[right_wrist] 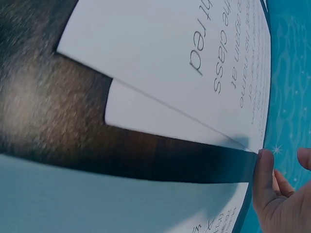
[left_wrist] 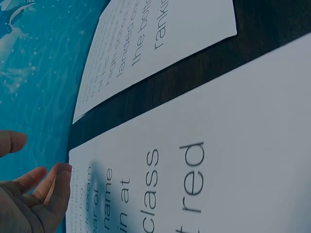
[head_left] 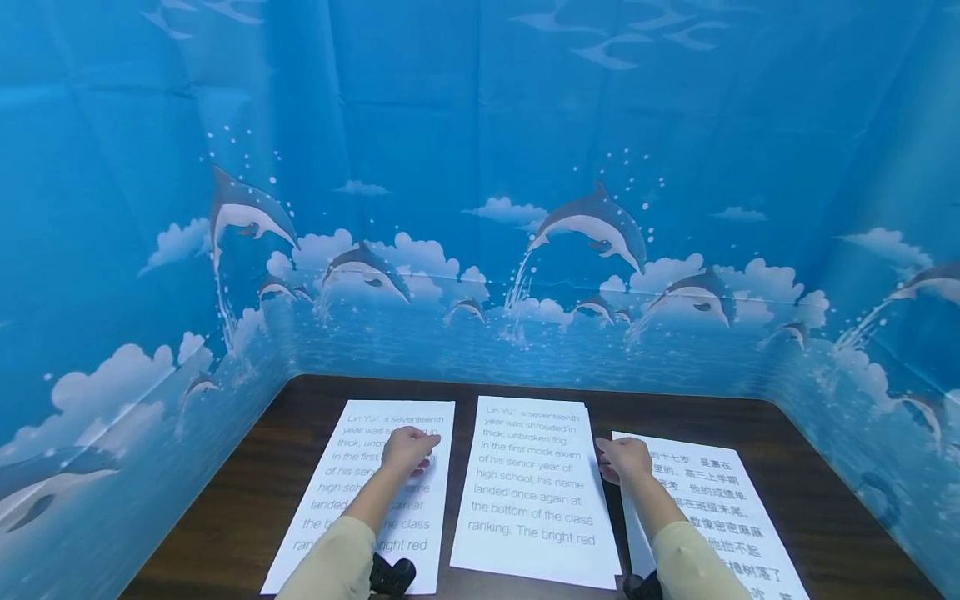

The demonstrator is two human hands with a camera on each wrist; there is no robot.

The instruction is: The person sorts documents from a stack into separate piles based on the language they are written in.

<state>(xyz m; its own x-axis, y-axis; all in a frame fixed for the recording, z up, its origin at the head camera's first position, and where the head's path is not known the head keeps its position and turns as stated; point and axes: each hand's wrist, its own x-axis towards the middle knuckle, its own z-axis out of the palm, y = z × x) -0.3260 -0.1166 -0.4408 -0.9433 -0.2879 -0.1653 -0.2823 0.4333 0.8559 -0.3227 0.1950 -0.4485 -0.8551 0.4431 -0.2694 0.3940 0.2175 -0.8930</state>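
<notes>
A printed English sheet lies on the left of the table, and my left hand hovers over its upper part. In the left wrist view the thumb and fingers of that hand stand apart, loosely bent, with nothing between them. In the middle lies another English sheet, over a second sheet that sticks out along its right side. My right hand is between this pair and a sheet of Chinese text on the right. Its thumb and fingers are spread, fingertips near the pair's edge.
The dark wooden table bears the sheets side by side, with narrow strips of wood between them. Blue cloth printed with dolphins and clouds walls in the back and both sides. Black wrist straps sit by the pale sleeves.
</notes>
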